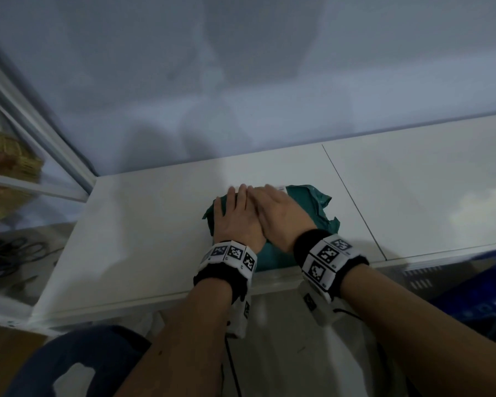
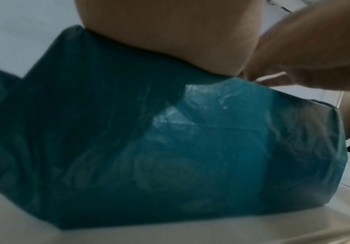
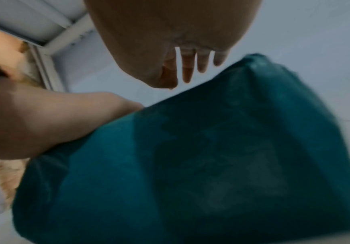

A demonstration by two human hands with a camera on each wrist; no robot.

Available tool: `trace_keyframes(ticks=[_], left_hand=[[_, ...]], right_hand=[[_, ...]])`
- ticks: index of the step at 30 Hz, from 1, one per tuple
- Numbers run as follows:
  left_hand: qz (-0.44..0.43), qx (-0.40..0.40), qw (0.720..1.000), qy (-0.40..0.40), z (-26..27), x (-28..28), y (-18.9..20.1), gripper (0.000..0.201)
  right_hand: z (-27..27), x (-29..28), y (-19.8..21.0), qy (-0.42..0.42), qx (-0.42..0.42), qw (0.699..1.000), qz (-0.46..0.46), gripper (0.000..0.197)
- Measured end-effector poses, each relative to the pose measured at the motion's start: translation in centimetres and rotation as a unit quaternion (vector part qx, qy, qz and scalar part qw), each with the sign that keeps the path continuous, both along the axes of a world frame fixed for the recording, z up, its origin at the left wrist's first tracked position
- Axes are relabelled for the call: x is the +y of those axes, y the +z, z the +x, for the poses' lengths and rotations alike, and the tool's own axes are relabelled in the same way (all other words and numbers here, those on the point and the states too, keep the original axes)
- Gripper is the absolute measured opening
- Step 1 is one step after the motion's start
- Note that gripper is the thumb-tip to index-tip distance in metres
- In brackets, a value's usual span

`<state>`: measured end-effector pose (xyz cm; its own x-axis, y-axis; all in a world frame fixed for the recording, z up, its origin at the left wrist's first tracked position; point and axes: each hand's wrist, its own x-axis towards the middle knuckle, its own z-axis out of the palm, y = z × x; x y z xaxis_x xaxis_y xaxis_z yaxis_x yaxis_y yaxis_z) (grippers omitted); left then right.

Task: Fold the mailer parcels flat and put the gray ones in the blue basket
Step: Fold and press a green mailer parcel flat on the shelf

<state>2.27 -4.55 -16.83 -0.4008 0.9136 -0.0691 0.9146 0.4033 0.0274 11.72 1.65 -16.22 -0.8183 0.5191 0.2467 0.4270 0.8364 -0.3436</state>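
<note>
A teal green mailer parcel [image 1: 312, 204] lies crumpled on the white table [image 1: 143, 224] near its front edge. Both hands lie flat on top of it, side by side, fingers straight. My left hand [image 1: 235, 213] presses its left part and my right hand [image 1: 281, 210] its middle, the index sides touching. A white label edge shows past the fingertips. In the left wrist view the parcel [image 2: 169, 140] bulges under the palm [image 2: 169, 29]. In the right wrist view the parcel [image 3: 190, 165] fills the lower frame below the right hand [image 3: 180, 41]. The blue basket [image 1: 476, 287] stands low at the right, beyond the table's edge.
A wall rises behind the table. A glass cabinet with a white frame [image 1: 40, 130] stands at the left, with a woven thing inside. Scissors [image 1: 26, 250] lie on a lower surface at the left. A seam [image 1: 352, 202] crosses the tabletop right of the parcel.
</note>
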Motion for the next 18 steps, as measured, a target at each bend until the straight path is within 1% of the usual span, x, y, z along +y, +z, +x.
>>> trace_keyframes(ticks=[1, 3, 4, 6, 8, 10, 12, 14, 16, 18], left_hand=[[-0.007, 0.005, 1.000, -0.008, -0.1, 0.0, 0.0, 0.068], [0.006, -0.008, 1.000, -0.001, -0.1, 0.2, -0.1, 0.063], [0.019, -0.021, 1.000, 0.009, -0.2, 0.3, -0.1, 0.059], [0.039, -0.040, 0.998, 0.020, -0.2, 0.6, -0.2, 0.055], [0.049, -0.045, 0.998, 0.021, -0.5, 0.5, -0.3, 0.054], [0.062, -0.072, 0.995, 0.042, -1.3, 0.3, -0.4, 0.054], [0.075, -0.136, 0.983, 0.095, -2.1, 0.0, -0.5, 0.056], [0.086, -0.207, 0.965, 0.139, -2.5, -0.3, -0.5, 0.057], [0.106, -0.250, 0.948, 0.167, -2.6, -0.6, -0.4, 0.058], [0.133, -0.287, 0.930, 0.185, -2.5, -0.8, -0.2, 0.060]], right_hand=[[-0.2, 0.0, -0.2, 0.001, -0.026, 0.999, -0.021, 0.053], [0.1, 0.6, -0.9, -0.045, -0.051, 0.997, -0.030, 0.062], [0.5, 1.0, -1.1, -0.079, -0.067, 0.994, -0.026, 0.063], [1.3, 1.7, -1.3, -0.133, -0.109, 0.985, -0.022, 0.057], [1.7, 2.1, -1.2, -0.162, -0.125, 0.979, -0.022, 0.057], [2.0, 2.1, -1.2, -0.187, -0.133, 0.973, -0.029, 0.059], [2.0, 2.2, -1.1, -0.207, -0.130, 0.969, -0.035, 0.062], [2.1, 2.4, -1.1, -0.227, -0.120, 0.966, -0.040, 0.062], [2.1, 2.5, -1.0, -0.250, -0.103, 0.962, -0.049, 0.061], [2.1, 2.9, -0.7, -0.277, -0.076, 0.951, -0.113, 0.058]])
